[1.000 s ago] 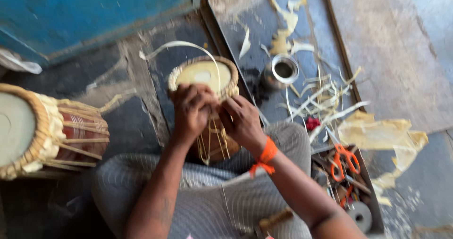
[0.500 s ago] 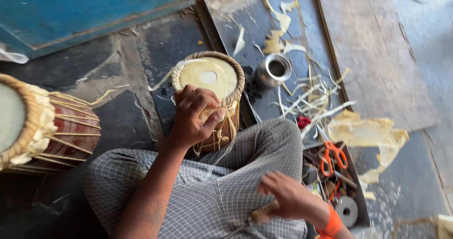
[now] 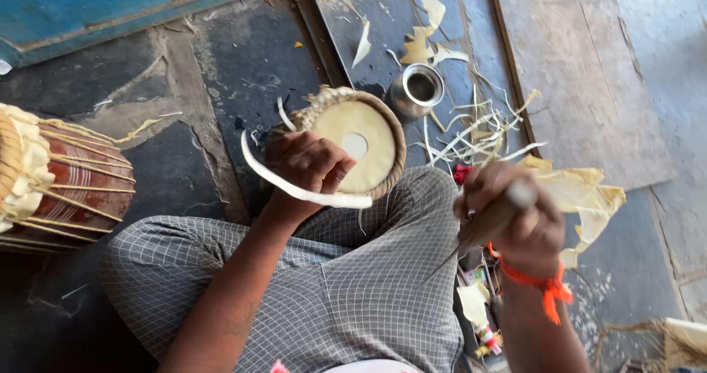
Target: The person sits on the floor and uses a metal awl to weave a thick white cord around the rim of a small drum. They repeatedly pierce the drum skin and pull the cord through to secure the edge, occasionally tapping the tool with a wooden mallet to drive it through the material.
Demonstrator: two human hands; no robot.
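There is just one view, from a camera on the seated person's head, looking steeply down and close over the checked lap [image 3: 331, 292], so both forearms rise from the bottom edge, the stone floor [image 3: 243, 56] fills the top, and no second view overlaps it.

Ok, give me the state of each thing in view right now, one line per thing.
Left hand: gripping the small drum's rim.
Small drum: tilted on the lap, skin facing up.
Pale strap: loose, curving under the left hand.
Right hand: closed around a pointed tool.
Pointed tool: held, tip pointing down-left.
Metal cup: upright on the floor.
Large drum: lying on its side.
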